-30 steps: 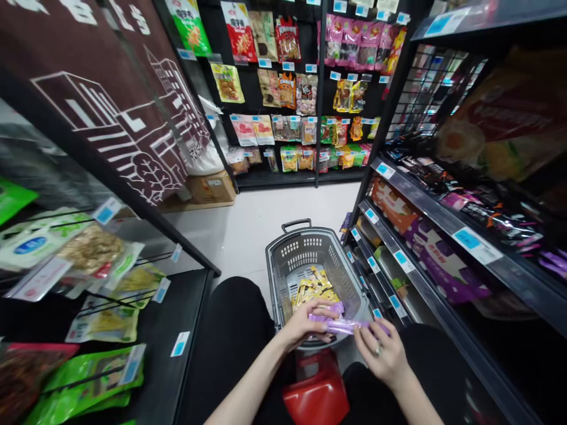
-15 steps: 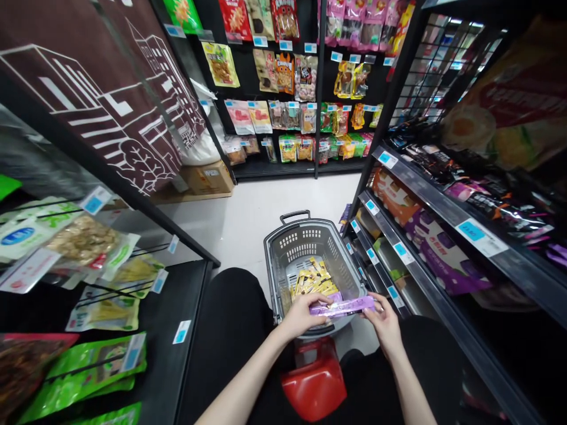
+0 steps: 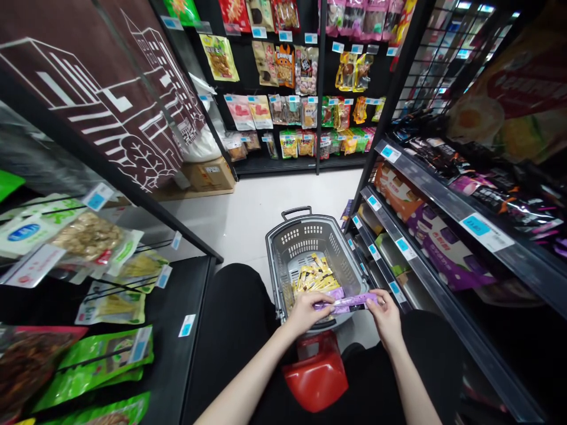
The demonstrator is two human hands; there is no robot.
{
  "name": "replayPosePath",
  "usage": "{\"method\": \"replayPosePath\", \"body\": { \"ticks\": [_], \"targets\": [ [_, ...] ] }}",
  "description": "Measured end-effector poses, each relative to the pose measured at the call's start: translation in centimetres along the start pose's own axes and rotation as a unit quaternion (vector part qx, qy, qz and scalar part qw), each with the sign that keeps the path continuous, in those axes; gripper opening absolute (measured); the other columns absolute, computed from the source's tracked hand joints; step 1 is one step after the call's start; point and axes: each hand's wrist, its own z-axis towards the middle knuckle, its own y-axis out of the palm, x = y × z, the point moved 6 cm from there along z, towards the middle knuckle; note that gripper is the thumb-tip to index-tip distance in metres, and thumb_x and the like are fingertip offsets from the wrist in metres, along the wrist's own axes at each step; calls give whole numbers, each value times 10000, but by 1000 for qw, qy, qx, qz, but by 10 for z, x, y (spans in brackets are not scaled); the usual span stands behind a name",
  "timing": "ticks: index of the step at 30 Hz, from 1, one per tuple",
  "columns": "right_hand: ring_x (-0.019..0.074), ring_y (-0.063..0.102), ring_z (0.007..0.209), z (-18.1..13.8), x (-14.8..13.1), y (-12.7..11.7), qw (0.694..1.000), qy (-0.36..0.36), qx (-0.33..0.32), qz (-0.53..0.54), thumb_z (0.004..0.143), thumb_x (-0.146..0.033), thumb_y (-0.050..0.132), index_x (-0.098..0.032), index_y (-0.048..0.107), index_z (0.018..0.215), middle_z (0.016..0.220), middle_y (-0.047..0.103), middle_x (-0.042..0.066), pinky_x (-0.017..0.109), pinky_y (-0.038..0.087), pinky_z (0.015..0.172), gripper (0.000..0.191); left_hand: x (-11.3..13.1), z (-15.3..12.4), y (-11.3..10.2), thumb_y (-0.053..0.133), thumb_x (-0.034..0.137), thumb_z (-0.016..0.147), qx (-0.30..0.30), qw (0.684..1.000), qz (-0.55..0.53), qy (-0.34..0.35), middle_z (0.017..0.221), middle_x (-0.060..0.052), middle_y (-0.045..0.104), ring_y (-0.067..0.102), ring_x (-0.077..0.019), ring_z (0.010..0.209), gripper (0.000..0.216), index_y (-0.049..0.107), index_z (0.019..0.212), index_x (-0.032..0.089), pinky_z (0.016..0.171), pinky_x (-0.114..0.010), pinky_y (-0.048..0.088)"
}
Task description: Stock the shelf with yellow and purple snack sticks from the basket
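A slim purple snack packet (image 3: 348, 304) is stretched level between my two hands, over the near end of the grey shopping basket (image 3: 349, 254). My left hand (image 3: 306, 311) pinches its left end, and my right hand (image 3: 384, 314) grips the right end between thumb and fingers. Inside the basket lie several yellow snack packets (image 3: 315, 276), with another purple packet (image 3: 337, 293) close to my left fingers. The print on the packet in my hands is too small to read.
Right of the basket stands a shelf (image 3: 434, 274) with purple boxes (image 3: 447, 248) and dark packets (image 3: 500, 195). Bagged snacks (image 3: 101, 236) hang at the left. A red plastic part (image 3: 315, 378) sits between my legs. A cardboard box (image 3: 210, 177) rests by the back rack.
The view has shifted slightly. Both hands still hold the purple packet, which has turned a little and now shows a dark patch near its right end.
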Motion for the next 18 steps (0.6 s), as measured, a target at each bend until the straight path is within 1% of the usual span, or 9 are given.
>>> {"method": "replayPosePath", "body": {
  "ticks": [2,4,8,12,14,15,18],
  "targets": [
    [158,607,697,0,0,-2,1000,-5,19,-9,645,-339,702,-194,570,870,742,638,7,271,480,661,299,-3,0,2,610,275,724,-8,1000,22,-5,852,-47,711,643,-172,784,179,691,858,188,732,-247,459],
    [161,607,682,1,-1,-4,999,-10,36,-18,638,-350,702,-188,577,849,722,637,9,274,482,647,294,-6,1,5,593,294,743,-34,999,42,-9,838,-36,710,636,-156,758,196,684,878,184,717,-232,447],
    [182,617,676,2,0,-6,998,-1,56,-35,614,-364,708,-172,593,836,717,655,38,301,495,632,315,-6,2,14,484,365,822,-131,989,75,13,747,-21,687,594,-119,665,278,675,858,166,642,-193,401],
    [181,616,620,4,3,-9,996,10,67,-51,602,-367,705,-162,596,823,657,653,36,299,494,594,320,-5,-3,25,415,373,851,-242,962,119,32,664,-11,632,532,-111,593,329,651,788,153,576,-191,363],
    [176,610,589,6,7,-14,995,26,79,-63,589,-366,706,-159,592,811,626,647,29,284,490,553,324,-5,-8,32,387,330,858,-279,949,145,28,715,-27,640,543,-128,609,300,634,867,159,579,-205,372],
    [175,606,575,7,10,-17,993,39,85,-66,581,-367,707,-159,589,805,613,643,25,276,487,527,328,-5,-10,35,369,303,859,-282,945,163,22,774,-46,649,562,-147,646,296,615,941,162,595,-218,384],
    [173,595,547,8,20,-26,990,79,105,-59,548,-364,716,-163,583,788,588,634,11,259,478,462,340,-5,-15,40,316,215,848,-259,942,213,-3,980,-118,633,598,-221,820,358,505,1147,159,673,-275,417]
  ]
}}
